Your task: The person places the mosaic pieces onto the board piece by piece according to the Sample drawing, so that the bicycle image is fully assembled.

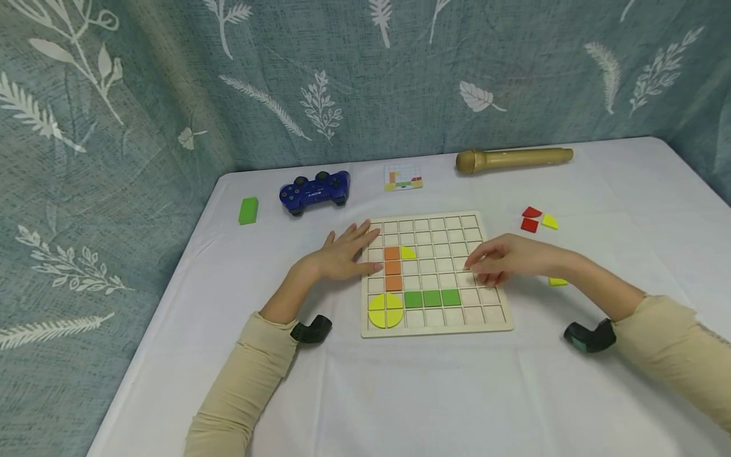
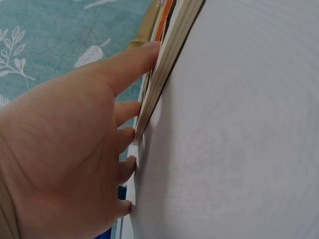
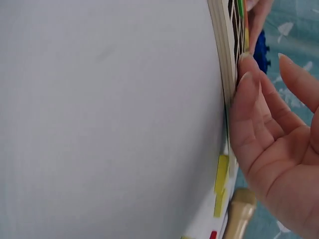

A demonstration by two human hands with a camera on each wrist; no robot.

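Observation:
A wooden grid board [image 1: 436, 332] lies on the table. Set in it are three orange squares [image 1: 393, 267] in a column, a yellow quarter-circle [image 1: 408, 252] beside the top one, three green squares [image 1: 432, 298] in a row, and a yellow circle [image 1: 386, 310] of quarter pieces at the near left corner. My left hand [image 1: 342, 256] rests on the board's left edge, fingers spread, thumb near the orange squares. Over the right edge is my right hand [image 1: 502, 259], its fingers loosely bent. The right wrist view shows its thumb [image 3: 299, 79] apart from the fingers, with nothing between them.
Red pieces [image 1: 529, 225] and a yellow quarter piece [image 1: 550, 221] lie right of the board; another yellow piece [image 1: 558, 282] is partly behind the right forearm. Along the back are a blue game controller [image 1: 315, 191], a pattern card [image 1: 403, 178] and a gold microphone [image 1: 514, 158]. A green block [image 1: 248, 211] sits left.

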